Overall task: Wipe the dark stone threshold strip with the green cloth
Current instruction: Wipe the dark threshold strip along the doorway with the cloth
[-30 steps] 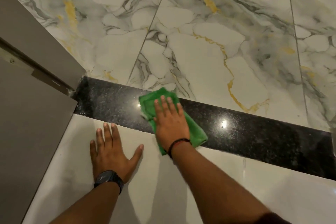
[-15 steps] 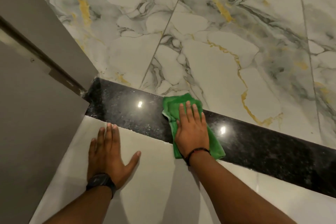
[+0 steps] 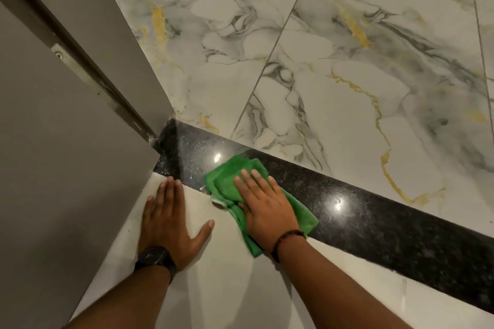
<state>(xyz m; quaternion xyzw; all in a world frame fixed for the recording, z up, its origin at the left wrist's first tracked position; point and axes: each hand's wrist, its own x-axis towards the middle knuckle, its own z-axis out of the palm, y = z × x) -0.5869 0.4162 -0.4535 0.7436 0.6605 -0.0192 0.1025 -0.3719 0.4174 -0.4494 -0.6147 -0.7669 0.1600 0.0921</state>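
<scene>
A dark speckled stone threshold strip (image 3: 374,216) runs diagonally from the door frame at the left down to the right edge. A folded green cloth (image 3: 227,179) lies across its left part and hangs onto the pale tile in front. My right hand (image 3: 263,205) presses flat on the cloth, fingers together and pointing up-left. My left hand (image 3: 168,219) rests flat on the pale floor tile just left of the cloth, fingers spread, its fingertips touching the strip's near edge. It holds nothing.
A grey door (image 3: 53,168) and its frame (image 3: 128,35) stand at the left, meeting the strip's left end. White marble tiles (image 3: 334,75) with grey and gold veins lie beyond the strip. A plain pale tile (image 3: 227,288) lies under my arms.
My right hand has slid the cloth leftwards along the strip, back towards the door frame. The view has shifted, and my left hand now sits closer to the strip's near edge.
</scene>
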